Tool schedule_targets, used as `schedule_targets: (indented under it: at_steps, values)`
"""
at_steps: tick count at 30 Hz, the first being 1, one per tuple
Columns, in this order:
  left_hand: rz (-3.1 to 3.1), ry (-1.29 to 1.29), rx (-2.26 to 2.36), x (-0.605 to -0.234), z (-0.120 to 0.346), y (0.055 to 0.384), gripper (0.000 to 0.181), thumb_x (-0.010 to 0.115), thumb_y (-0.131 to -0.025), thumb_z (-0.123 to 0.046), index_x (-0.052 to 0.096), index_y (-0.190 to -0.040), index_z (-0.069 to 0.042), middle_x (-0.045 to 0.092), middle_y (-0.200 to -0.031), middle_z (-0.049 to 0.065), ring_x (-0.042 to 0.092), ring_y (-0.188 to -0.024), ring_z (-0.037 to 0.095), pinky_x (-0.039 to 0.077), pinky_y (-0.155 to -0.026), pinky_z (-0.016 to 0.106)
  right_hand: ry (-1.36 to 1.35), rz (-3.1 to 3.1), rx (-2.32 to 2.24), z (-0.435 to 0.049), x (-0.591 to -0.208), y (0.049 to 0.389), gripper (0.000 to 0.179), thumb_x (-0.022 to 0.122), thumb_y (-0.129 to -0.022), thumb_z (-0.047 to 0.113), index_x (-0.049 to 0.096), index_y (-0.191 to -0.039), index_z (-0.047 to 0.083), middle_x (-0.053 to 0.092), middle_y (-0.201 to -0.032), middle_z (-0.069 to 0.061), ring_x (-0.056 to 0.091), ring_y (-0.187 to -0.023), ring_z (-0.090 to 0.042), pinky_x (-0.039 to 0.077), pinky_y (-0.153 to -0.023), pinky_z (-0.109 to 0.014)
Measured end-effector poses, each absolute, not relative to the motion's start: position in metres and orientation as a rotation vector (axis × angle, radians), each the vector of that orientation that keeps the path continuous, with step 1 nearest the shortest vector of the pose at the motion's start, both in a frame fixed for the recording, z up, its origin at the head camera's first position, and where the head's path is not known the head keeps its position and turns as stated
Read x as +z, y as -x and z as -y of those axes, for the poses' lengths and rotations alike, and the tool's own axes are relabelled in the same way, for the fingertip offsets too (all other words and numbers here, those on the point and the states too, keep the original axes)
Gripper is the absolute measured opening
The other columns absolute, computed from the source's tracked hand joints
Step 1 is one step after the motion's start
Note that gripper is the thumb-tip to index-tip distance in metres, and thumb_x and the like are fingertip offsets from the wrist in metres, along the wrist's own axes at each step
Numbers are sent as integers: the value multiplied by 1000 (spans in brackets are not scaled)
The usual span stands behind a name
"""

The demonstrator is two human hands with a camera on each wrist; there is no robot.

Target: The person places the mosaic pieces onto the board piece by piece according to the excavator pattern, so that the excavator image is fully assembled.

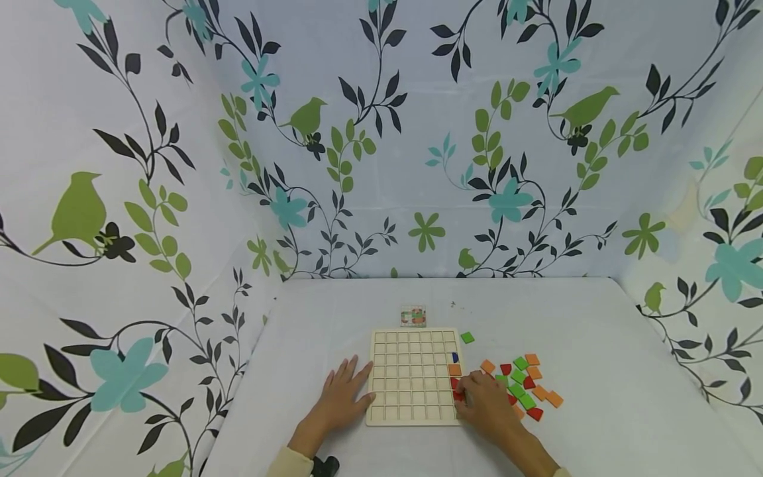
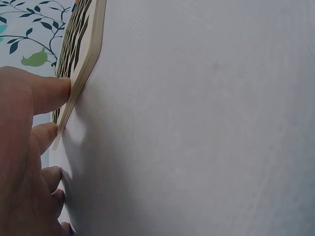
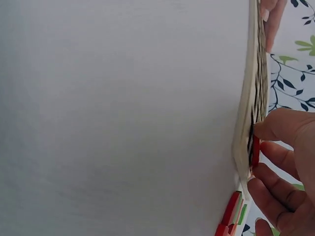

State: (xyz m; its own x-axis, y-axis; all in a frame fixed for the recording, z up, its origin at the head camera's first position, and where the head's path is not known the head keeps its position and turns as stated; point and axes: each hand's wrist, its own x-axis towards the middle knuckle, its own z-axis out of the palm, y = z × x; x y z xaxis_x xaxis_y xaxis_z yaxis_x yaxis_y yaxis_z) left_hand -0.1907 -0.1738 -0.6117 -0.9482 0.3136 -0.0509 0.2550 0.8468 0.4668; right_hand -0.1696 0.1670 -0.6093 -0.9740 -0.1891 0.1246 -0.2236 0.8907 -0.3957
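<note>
A wooden grid board [image 1: 411, 377] lies flat on the white table, divided into many square cells. Along its right column sit a blue piece [image 1: 456, 358], an orange square [image 1: 455, 370] and a red piece [image 1: 455, 383]. My left hand [image 1: 342, 395] rests with spread fingers at the board's left edge; thumb and a fingertip touch that edge in the left wrist view. Over the lower right column, my right hand [image 1: 490, 409] pinches a red tile [image 3: 256, 150] between thumb and fingers, right at the cells. Its exact seating is hidden by the fingers.
Loose orange, green and red pieces [image 1: 520, 389] lie scattered right of the board, partly behind the right hand. A lone green square [image 1: 467, 337] lies near the board's upper right corner. A small patterned card [image 1: 413, 316] sits behind the board. Patterned cloth [image 1: 381, 165] surrounds the table.
</note>
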Motion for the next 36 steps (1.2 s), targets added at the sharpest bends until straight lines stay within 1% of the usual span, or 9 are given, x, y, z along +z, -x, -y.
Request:
schedule_targets:
  at_steps: [6,10,15,22,25,28,30,33,36]
  values:
    - [-2908,-443,691,-612,173,191,65,61,-104,-44,45,-161,-16,29,-170,25,24,-158,50,18,-123,73,-347,2940,621,-166,-611,167,24,91,-82,26,69,-91,25,62,-97,10,60,-99,-14,42,-81,-39]
    - [-2906,-442,704,-611,173,190,65,61,-104,-42,46,-161,-15,30,-170,25,24,-158,51,18,-123,73,-362,2939,649,-168,-609,165,21,90,-85,25,71,-93,25,64,-98,10,61,-100,-13,40,-79,-36]
    - [-2904,-450,711,-611,173,190,65,61,-104,-41,46,-161,-14,30,-170,26,24,-157,51,18,-123,74,-359,2954,666,-169,-608,165,18,88,-87,23,72,-96,24,65,-100,10,62,-102,-13,39,-79,-35]
    - [-2909,-446,696,-613,172,190,65,60,-103,-42,46,-160,-15,30,-170,25,24,-158,50,18,-123,73,-346,2956,673,-168,-608,165,18,88,-87,19,73,-95,24,67,-100,9,63,-102,-15,39,-77,-34]
    - [-2906,-444,713,-612,172,189,65,61,-103,-41,46,-160,-14,30,-170,26,23,-158,50,18,-123,74,-346,2963,700,-168,-607,165,17,87,-88,16,72,-93,23,67,-100,9,62,-100,-14,43,-80,-36]
    - [-2900,-436,713,-613,172,189,65,61,-103,-42,46,-161,-15,29,-170,25,23,-158,50,17,-124,73,-348,2962,726,-168,-606,164,17,86,-88,13,73,-92,22,68,-100,8,61,-99,-14,50,-87,-41]
    - [-2897,-435,716,-615,173,190,65,61,-103,-42,46,-161,-15,29,-171,25,22,-159,49,17,-124,73,-347,2958,728,-168,-607,164,16,86,-88,13,73,-92,22,67,-100,8,59,-97,-13,53,-89,-43]
    - [-2895,-436,711,-616,173,191,66,61,-104,-43,45,-161,-16,28,-171,25,22,-159,49,17,-124,73,-335,2947,728,-167,-607,164,16,86,-89,14,73,-92,23,66,-100,8,58,-96,-11,55,-90,-41]
    - [-2897,-439,709,-616,173,191,66,61,-104,-43,45,-161,-15,28,-171,25,22,-158,49,17,-123,74,-321,2947,729,-166,-607,166,16,85,-90,15,73,-91,24,64,-99,9,55,-93,-9,56,-86,-36]
